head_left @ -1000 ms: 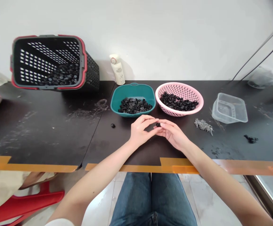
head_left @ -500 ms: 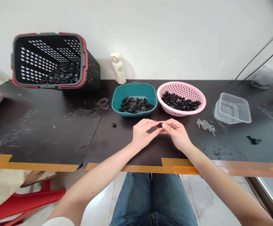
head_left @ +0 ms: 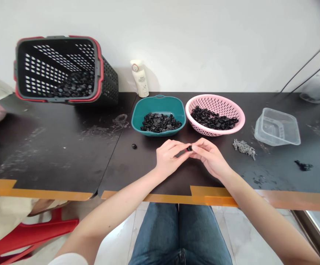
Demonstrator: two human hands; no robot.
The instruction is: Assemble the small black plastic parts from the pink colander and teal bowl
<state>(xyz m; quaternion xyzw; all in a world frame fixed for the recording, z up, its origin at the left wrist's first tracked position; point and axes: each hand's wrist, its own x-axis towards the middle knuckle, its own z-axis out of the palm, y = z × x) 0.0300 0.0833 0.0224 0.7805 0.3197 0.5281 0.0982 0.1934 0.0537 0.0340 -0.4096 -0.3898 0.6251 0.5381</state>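
Between my fingertips, over the dark table near its front edge, is a small round black part (head_left: 189, 148). My left hand (head_left: 168, 156) pinches it from the left, and my right hand (head_left: 208, 156) grips it from the right with thumb and fingers. Its exact kind is too small to tell. Behind my hands stand a teal basin (head_left: 137, 123) of black ring-like discs and a pink strainer basket (head_left: 233, 106) holding black parts. One loose black round piece (head_left: 134, 146) lies left of my left hand. A pile of grey screw-like pins (head_left: 244, 148) lies right of my right hand.
A black-and-red crate (head_left: 102, 79) with black pieces leans at the back left. Beside it stands a white bottle (head_left: 140, 80). On the right are a clear plastic tub (head_left: 278, 129) and a small black cluster (head_left: 303, 165). Orange tape (head_left: 160, 197) runs along the table's edge.
The view has shifted slightly. Both hands stay together on the small black part, which looks a little more tilted between the fingers.
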